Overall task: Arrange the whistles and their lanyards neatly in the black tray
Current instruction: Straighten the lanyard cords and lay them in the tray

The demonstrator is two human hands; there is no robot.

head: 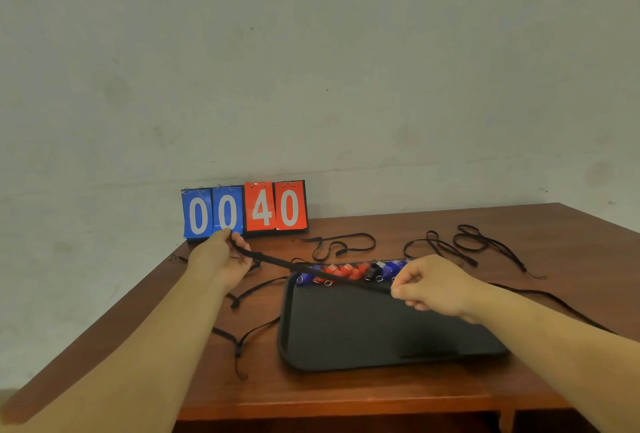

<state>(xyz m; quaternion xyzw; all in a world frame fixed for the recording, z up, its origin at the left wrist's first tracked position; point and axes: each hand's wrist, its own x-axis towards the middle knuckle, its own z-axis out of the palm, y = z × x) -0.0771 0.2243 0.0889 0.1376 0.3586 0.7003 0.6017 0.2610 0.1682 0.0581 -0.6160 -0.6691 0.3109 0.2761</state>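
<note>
While the fingers (401,290) of the right hand (433,285) are pinched together on one end of a black lanyard (311,268), the left hand (221,256) has its own fingers curled shut around the other end, so the strap runs taut between the two hands. It slants from the left hand, held up near the far left corner of the surface (346,387), down to the right hand above the black tray (363,335). On the way it crosses over the far left corner of the tray.

That tray sits toward the near edge of the wooden surface, right of the middle, and most of its floor is bare. Along its far edge lies a row of whistles (353,271), blue, red and black, packed side by side with small metal rings showing at their near ends.

Loose black lanyards lie outside the tray: one bunch (343,245) just beyond its far edge, another tangle (478,245) toward the far right corner of the surface, and a few (242,335) off the tray's left side, near the left edge. One more strap (554,304) trails along the right side under the right forearm.

At the far left corner stands a flip scoreboard (244,211) against the wall, its blue cards reading 00 and its red cards reading 40.
</note>
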